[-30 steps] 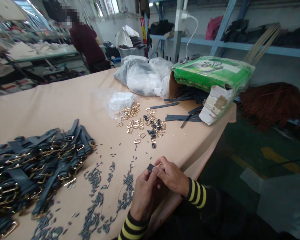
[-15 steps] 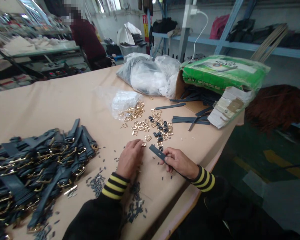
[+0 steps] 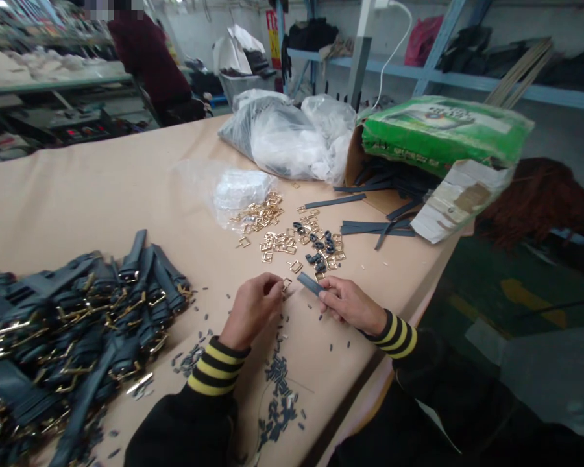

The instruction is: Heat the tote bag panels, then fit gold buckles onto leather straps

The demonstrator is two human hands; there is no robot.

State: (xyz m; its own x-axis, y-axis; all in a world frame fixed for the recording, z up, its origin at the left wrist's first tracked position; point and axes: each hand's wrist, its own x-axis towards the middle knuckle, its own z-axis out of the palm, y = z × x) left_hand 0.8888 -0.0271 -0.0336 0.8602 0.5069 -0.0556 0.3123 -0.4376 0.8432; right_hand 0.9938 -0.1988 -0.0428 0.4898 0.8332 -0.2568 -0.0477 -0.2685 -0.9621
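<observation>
A small gold buckle (image 3: 286, 283) is pinched between the thumb and fingers of my left hand (image 3: 254, 307). My right hand (image 3: 353, 303) grips a dark blue strap (image 3: 310, 283), whose free end points at the buckle; the two are close but apart. Beyond my hands lie loose gold buckles (image 3: 278, 244) and several small dark loops (image 3: 316, 259). Small dark pieces (image 3: 278, 389) are scattered on the table to the right of my left sleeve. The rest of the strap is hidden by my right hand.
Finished-looking dark straps with gold buckles (image 3: 78, 324) are heaped at the left of the table (image 3: 102, 181). Clear bags (image 3: 292, 139) and a green box (image 3: 442, 133) holding dark straps stand at the back. A person (image 3: 148, 61) is farther off.
My left hand has risen off the table with the buckle, which now shows upright at its fingertips. My right hand has shifted slightly, with the strap turned a little. The view has moved slightly.
</observation>
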